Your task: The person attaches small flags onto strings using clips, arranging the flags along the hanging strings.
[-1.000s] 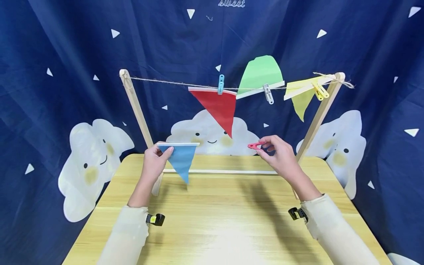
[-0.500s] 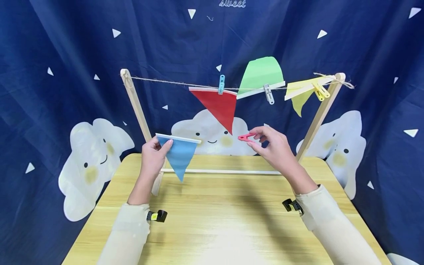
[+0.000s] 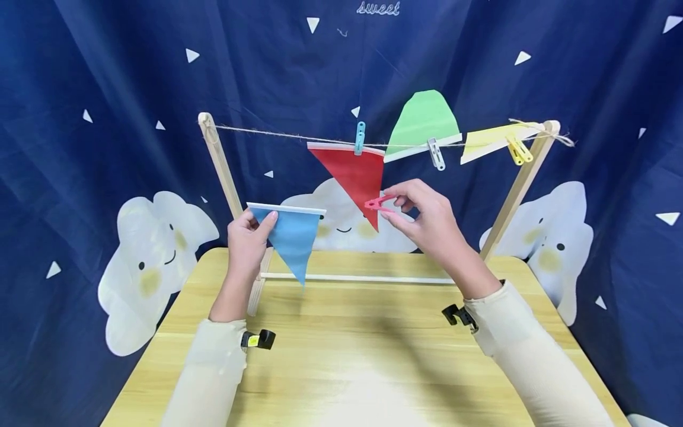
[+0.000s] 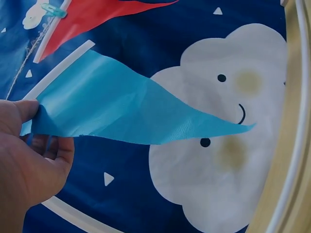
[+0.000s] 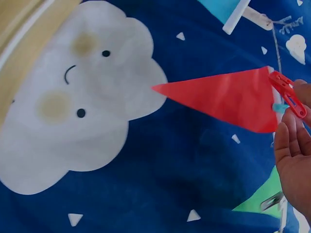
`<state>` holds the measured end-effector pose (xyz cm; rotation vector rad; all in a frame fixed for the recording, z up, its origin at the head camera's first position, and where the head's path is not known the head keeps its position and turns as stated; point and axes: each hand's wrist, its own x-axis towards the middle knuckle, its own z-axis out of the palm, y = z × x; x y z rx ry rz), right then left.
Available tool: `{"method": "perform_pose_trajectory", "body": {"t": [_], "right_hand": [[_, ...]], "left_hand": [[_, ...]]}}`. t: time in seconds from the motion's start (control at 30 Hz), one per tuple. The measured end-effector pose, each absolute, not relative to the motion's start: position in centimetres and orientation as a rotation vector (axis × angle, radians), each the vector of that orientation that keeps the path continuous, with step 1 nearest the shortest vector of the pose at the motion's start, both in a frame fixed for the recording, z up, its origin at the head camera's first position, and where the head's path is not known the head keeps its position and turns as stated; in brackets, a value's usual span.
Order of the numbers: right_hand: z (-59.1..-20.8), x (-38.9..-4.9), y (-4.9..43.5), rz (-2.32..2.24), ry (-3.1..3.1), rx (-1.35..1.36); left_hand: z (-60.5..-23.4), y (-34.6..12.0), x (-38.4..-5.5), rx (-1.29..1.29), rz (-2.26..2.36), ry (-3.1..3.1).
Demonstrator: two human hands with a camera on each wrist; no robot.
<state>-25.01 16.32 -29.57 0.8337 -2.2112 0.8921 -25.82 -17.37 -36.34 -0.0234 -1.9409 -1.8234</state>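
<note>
My left hand (image 3: 248, 237) pinches a blue triangular pennant (image 3: 293, 237) at its left top corner, below the string; its white top edge runs nearly level and the point hangs down. Between thumb and fingers of my right hand (image 3: 427, 216) is a red clothespin (image 3: 377, 203), its far end pointing left and overlapping the red pennant (image 3: 354, 175) in the head view. That pennant hangs from the string (image 3: 277, 133) by a blue clothespin (image 3: 360, 138). In the left wrist view the blue pennant (image 4: 121, 97) spreads out from the thumb.
A green flag (image 3: 424, 121) stands flipped up above the string with a grey clothespin (image 3: 436, 154). A yellow flag (image 3: 491, 142) with a yellow clothespin (image 3: 519, 151) is by the right wooden post (image 3: 525, 184). The left post (image 3: 221, 166) and a white crossbar (image 3: 363, 278) stand over the wooden table (image 3: 341, 356).
My left hand has lifted the blue pennant upward. My right hand has moved up and to the left with the red clothespin. The yellow flag's lower tip has swung out of sight.
</note>
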Motion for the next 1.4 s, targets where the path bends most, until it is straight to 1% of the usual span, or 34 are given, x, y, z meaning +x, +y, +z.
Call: {"method": "perform_pose_trajectory", "body": {"t": [0.47,0.73,1.17,1.4], "right_hand": [[-24.9,-25.4,13.8,0.846,-2.103,0.956],[-23.1,-25.5,12.1,0.807,-2.088,1.064],[-19.4,-25.6,8.5,0.829,-2.116,1.053],[-17.5,-27.1,6.1,0.836,-2.228,1.022]], "left_hand": [[-34.2,-18.2,-27.4,0.034,-1.910,-1.791],[-33.2,-18.0,-28.1,0.010,-2.024,-1.705],[-31.0,-18.0,-29.0,-0.017,-2.318,-1.474],[-30.1,-18.1,-29.6,-0.023,-2.351,-1.483]]}}
